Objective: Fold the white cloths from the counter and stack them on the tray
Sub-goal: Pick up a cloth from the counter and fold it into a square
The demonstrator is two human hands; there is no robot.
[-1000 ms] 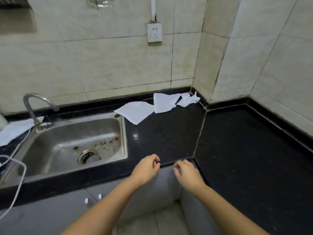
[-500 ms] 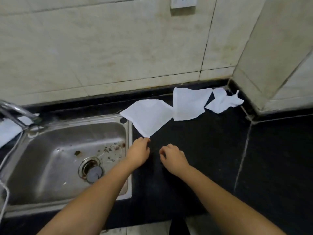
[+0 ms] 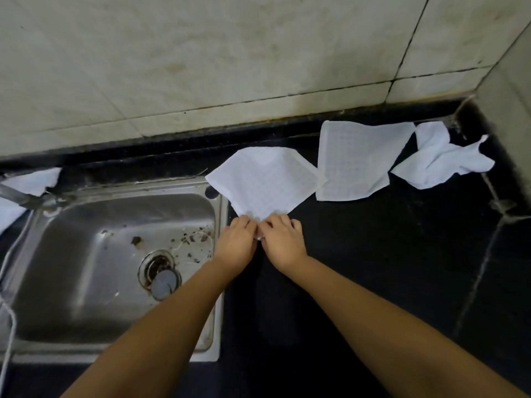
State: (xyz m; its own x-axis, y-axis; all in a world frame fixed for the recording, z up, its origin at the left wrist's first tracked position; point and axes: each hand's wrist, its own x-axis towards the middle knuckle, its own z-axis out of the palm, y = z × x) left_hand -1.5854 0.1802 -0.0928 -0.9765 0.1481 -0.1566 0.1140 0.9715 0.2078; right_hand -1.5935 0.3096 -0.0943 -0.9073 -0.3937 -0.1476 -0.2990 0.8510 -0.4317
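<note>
Left hand: the left hand (image 3: 236,245) lies on the black counter (image 3: 373,268) just right of the sink's right rim, fingers curled down onto the near corner of the nearest cloth, pinching it.
Right hand: the right hand (image 3: 284,243) sits beside the left one, touching it, its fingers curled onto the same corner and gripping it.
Nearest cloth: the nearest cloth (image 3: 264,182) is white with a fine grid pattern and lies flat, turned so one corner points toward the person; its left part overlaps the back right corner of the sink rim, the rest is on the counter.
Second cloth: the second cloth (image 3: 356,162) lies flat near the counter's back edge, its left edge touching or slightly overlapping the nearest cloth.
Crumpled cloth: the crumpled cloth (image 3: 442,159) is bunched up in the counter's back corner where the wall turns, its tip touching the second cloth's right corner.
Far-left cloth: another white cloth (image 3: 26,183) shows at the left edge, behind the tap, only partly in view.
Sink: the steel sink (image 3: 86,254) is set into the counter's left part, with specks of debris around the drain (image 3: 161,275).
Tap: the base of the tap (image 3: 26,198) stands at the sink's back left.
Cord: a white cord (image 3: 8,326) runs down the left edge.
Wall: pale tiles (image 3: 201,53) rise behind the counter's back edge.
</note>
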